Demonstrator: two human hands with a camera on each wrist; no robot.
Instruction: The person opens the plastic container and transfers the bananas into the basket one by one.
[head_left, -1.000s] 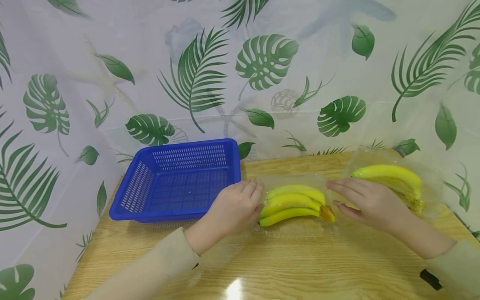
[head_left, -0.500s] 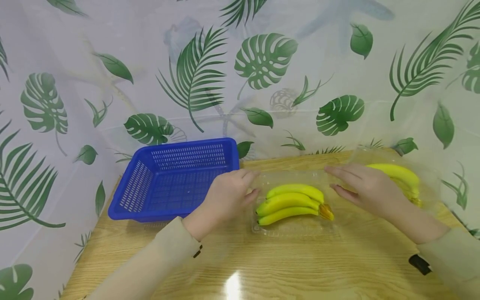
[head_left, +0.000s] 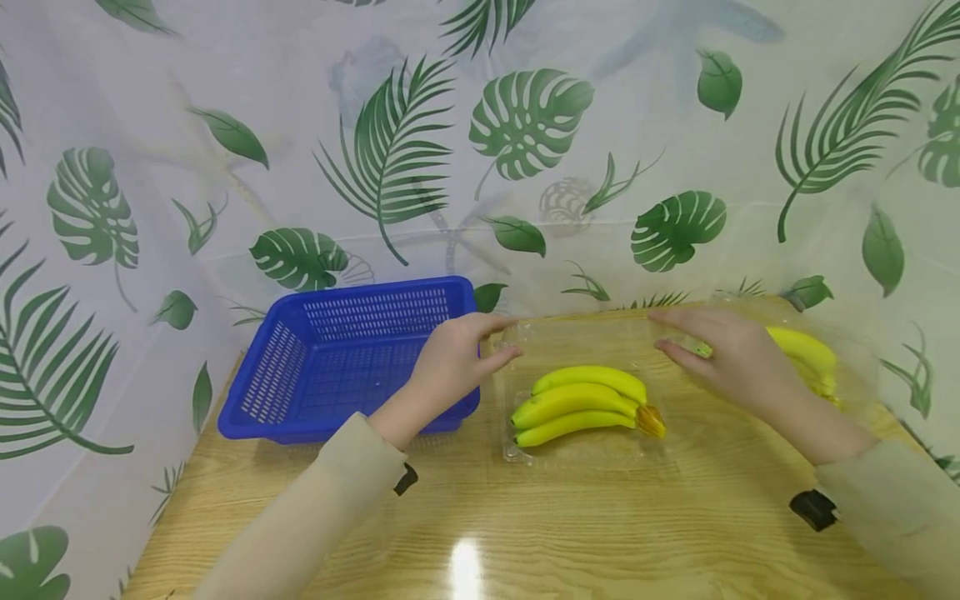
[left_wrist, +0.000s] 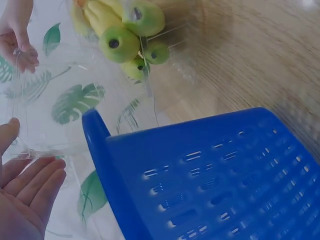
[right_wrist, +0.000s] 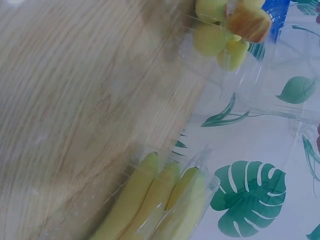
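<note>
Pinching the raised clear lid (head_left: 585, 333) of the plastic clamshell box (head_left: 517, 454) at both far corners: left hand (head_left: 450, 367) at the left corner, thumb and fingers nearly straight around the edge; right hand (head_left: 731, 358) at the right corner, fingers stretched along it. Inside the opened box, on the wooden table (head_left: 600, 533), a bunch of three yellow bananas (head_left: 581, 404), stems toward the right. Just left of the box, touching the left wrist, a blue perforated basket (head_left: 352, 358). Behind the right hand, a second packed bunch of bananas (head_left: 806, 354). Behind all, a leaf-printed curtain (head_left: 225, 125).
</note>
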